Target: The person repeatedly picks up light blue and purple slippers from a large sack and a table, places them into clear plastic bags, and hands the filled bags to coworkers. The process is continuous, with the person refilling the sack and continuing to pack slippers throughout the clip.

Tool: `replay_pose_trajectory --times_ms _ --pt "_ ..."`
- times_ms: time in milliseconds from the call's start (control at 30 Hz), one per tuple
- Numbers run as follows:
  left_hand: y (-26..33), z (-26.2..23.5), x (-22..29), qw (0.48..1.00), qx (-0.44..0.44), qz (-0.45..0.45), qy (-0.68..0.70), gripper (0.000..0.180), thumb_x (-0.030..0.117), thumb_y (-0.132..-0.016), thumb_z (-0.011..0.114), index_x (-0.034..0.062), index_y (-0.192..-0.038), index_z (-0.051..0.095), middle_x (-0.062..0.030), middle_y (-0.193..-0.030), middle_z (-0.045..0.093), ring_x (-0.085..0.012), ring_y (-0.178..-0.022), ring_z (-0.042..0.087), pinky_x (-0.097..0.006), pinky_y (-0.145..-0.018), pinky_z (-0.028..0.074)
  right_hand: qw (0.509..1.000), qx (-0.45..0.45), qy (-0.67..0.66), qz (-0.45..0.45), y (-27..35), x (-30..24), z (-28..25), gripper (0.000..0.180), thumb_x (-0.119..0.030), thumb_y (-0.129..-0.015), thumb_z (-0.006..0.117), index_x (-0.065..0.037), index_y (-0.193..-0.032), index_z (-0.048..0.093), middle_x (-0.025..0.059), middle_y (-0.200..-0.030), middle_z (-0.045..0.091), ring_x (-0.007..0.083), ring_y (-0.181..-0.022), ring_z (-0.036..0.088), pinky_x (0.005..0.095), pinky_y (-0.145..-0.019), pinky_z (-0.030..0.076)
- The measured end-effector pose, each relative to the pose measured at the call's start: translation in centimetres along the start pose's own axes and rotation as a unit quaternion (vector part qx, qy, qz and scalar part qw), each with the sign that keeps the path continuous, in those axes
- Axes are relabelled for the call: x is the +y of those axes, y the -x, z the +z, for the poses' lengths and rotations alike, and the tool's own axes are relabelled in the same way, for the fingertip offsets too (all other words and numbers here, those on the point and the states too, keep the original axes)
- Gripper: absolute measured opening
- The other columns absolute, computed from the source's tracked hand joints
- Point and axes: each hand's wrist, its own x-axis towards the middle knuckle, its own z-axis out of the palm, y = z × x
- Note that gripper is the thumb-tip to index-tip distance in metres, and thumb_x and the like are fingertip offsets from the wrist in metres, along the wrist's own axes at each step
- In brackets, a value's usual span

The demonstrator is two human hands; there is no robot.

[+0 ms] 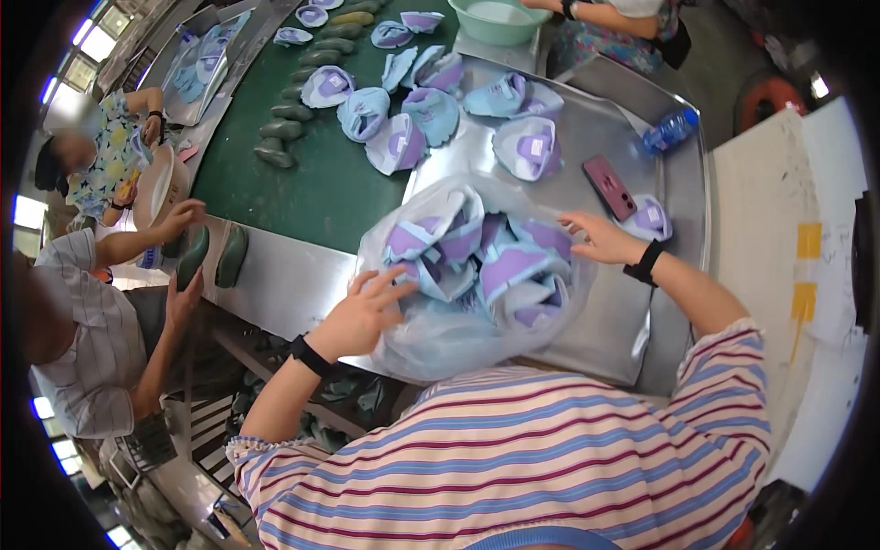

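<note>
In front of me a clear plastic bag [412, 344] lies open-mouthed on the metal worktop [614, 321]. Inside it is a loose pile of light-blue and purple shoe uppers [513, 266]. My left hand [365, 310] is at the bag's left edge, fingers spread, holding nothing I can see. At the right edge of the bag, beside the uppers, my right hand [600, 240] has its fingers apart and appears empty. Just beyond the right wrist lies a single upper [649, 218], next to a pink phone [610, 187].
More uppers [396, 144] lie spread ahead, across the green belt [312, 202] and the metal top. Dark-green shoe lasts [291, 113] line the belt. A blue bottle [671, 131] rests at the right rim. At left a co-worker holds a last [192, 259]. A pale-green basin [500, 23] stands far off.
</note>
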Motion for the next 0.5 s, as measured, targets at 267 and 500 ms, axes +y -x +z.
replay_pose_trajectory --times_ms 267,500 --pt "8.6 5.4 3.5 0.998 -0.01 -0.053 0.025 0.029 0.003 -0.06 0.057 0.0068 -0.089 0.059 -0.005 -0.113 0.055 -0.0248 -0.112 0.048 -0.038 -0.088 0.04 0.98 -0.066 -0.159 0.103 5.3 2.7 1.6 0.051 -0.02 -0.081 0.061 0.0 -0.124 0.04 0.0144 -0.122 0.048 0.0234 -0.111 0.048 0.0338 -0.089 0.041" --pt "-0.1 0.0 4.4 0.967 0.218 -0.129 0.025 0.028 0.006 -0.067 0.061 0.0065 -0.095 0.058 -0.0107 -0.101 0.058 -0.0295 -0.099 0.053 -0.041 -0.086 0.039 0.964 -0.016 -0.253 0.081 7.8 -5.9 -6.0 0.041 -0.018 -0.084 0.058 -0.001 -0.12 0.045 0.0088 -0.116 0.052 0.0167 -0.108 0.049 0.0288 -0.087 0.041"
